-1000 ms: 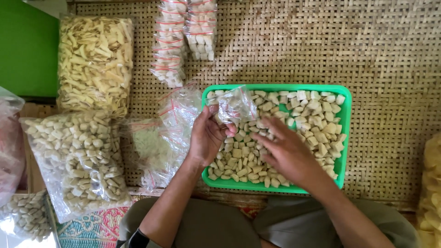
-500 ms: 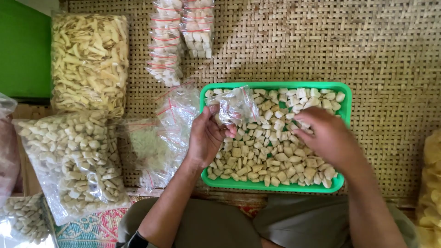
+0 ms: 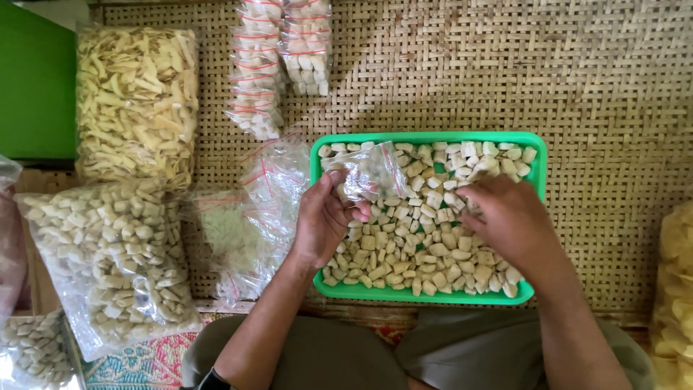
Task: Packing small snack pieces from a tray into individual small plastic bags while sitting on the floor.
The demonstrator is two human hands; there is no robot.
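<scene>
My left hand [image 3: 321, 224] holds a small clear bag [image 3: 368, 172] over the green tray [image 3: 538, 217], fingers clamped on its lower edge. My right hand [image 3: 509, 220] rests on the crackers [image 3: 404, 245] at the tray's right part; its fingers curl down, so I cannot tell if they pinch any. I judge it best to keep the bag mouth wide and low over the tray. Empty bags [image 3: 253, 217] lie just beside the tray on the woven mat [image 3: 592, 87]; nothing blocks the way.

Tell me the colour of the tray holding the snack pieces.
Bright green tray, shown best in the head view.
</scene>
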